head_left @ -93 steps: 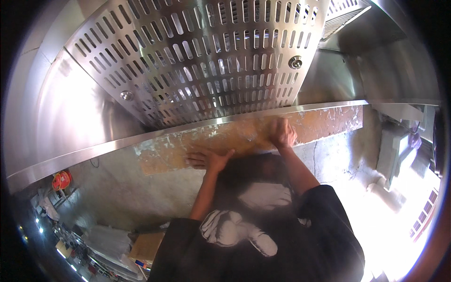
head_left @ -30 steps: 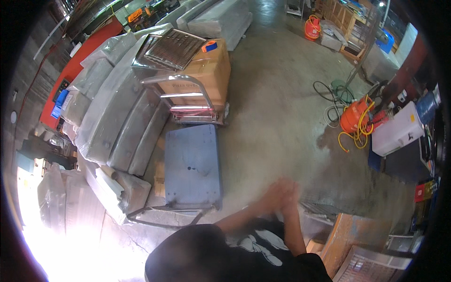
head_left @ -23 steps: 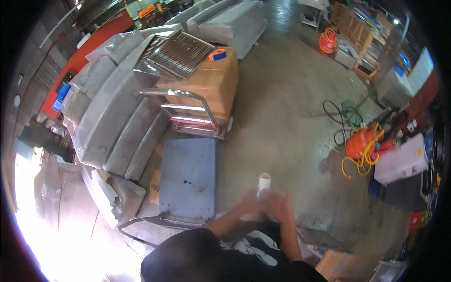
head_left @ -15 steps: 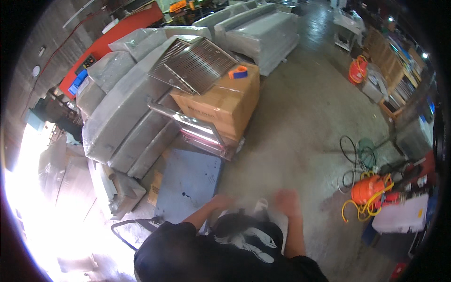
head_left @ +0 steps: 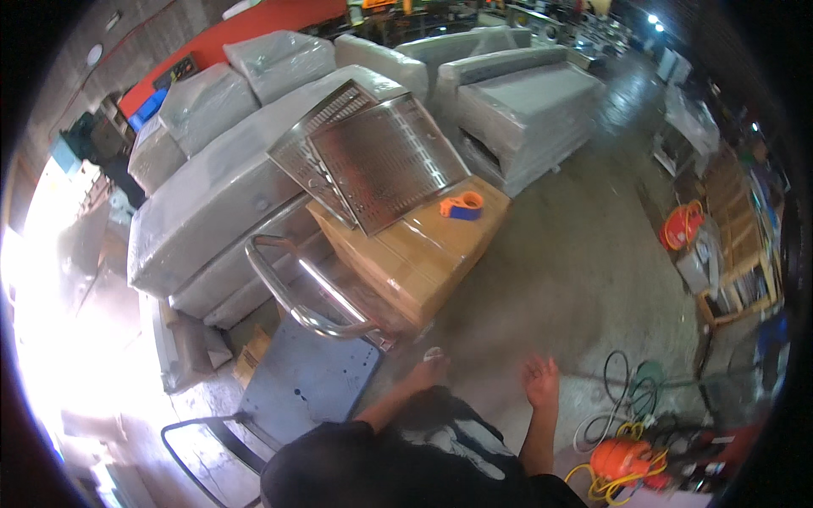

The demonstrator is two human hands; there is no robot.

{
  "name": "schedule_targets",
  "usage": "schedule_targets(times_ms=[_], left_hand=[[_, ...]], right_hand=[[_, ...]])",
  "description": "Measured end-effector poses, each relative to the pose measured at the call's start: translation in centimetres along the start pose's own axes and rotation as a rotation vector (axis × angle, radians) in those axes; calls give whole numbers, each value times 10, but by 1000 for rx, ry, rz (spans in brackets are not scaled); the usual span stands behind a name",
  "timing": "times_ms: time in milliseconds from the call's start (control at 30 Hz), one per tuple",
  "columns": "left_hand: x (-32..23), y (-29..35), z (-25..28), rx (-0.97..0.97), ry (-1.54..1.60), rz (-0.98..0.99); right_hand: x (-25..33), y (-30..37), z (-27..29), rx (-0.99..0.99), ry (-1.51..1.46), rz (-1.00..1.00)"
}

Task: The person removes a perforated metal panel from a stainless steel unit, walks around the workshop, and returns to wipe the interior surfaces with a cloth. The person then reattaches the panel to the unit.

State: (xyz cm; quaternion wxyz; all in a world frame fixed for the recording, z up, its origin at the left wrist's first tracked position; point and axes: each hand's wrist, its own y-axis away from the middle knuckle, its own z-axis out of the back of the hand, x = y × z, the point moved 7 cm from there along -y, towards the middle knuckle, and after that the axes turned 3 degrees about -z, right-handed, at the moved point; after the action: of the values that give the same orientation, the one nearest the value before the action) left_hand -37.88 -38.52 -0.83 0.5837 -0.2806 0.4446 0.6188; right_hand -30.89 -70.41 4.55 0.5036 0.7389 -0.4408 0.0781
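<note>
My right hand [head_left: 540, 381] is raised over the concrete floor with its fingers apart and nothing in it. To its left is my left hand [head_left: 428, 372], whose fingers are too blurred to read. Ahead stands a cardboard box [head_left: 423, 271], with a chrome trolley handle [head_left: 318, 317] in front of its left side. Two perforated steel panels [head_left: 381, 161] lie overlapping on the box top. Beside them rests an orange and blue tape dispenser [head_left: 461, 206]. Nearest my left hand is a blue-grey platform cart [head_left: 313, 372]; neither hand touches these things.
Plastic-wrapped grey units [head_left: 229, 195] are stacked to the left, with another wrapped unit [head_left: 525, 110] beyond the box. At the right lie an orange cylinder [head_left: 620, 459] with yellow hose, dark hoses [head_left: 618, 394] and a red container [head_left: 682, 224]. A wooden shelf [head_left: 741, 288] stands farther right.
The box, panels and trolley appear nearer and larger as my view shifts forward. My hands remain raised in front of me, the right one now showing spread fingers instead of a blur.
</note>
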Motion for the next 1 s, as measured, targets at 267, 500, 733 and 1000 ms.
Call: schedule_targets(times_ms=[267, 500, 733, 1000], left_hand=[[-7, -197, 212, -627, 172, -12], [59, -225, 330, -811, 626, 313], [74, -228, 415, -836, 746, 475], [121, -322, 459, -995, 519, 578]], right_hand=[[108, -151, -134, 16, 149, 58], [160, -324, -313, 232, 518, 14], [182, -518, -492, 256, 895, 113], [155, -667, -619, 176, 1249, 476]])
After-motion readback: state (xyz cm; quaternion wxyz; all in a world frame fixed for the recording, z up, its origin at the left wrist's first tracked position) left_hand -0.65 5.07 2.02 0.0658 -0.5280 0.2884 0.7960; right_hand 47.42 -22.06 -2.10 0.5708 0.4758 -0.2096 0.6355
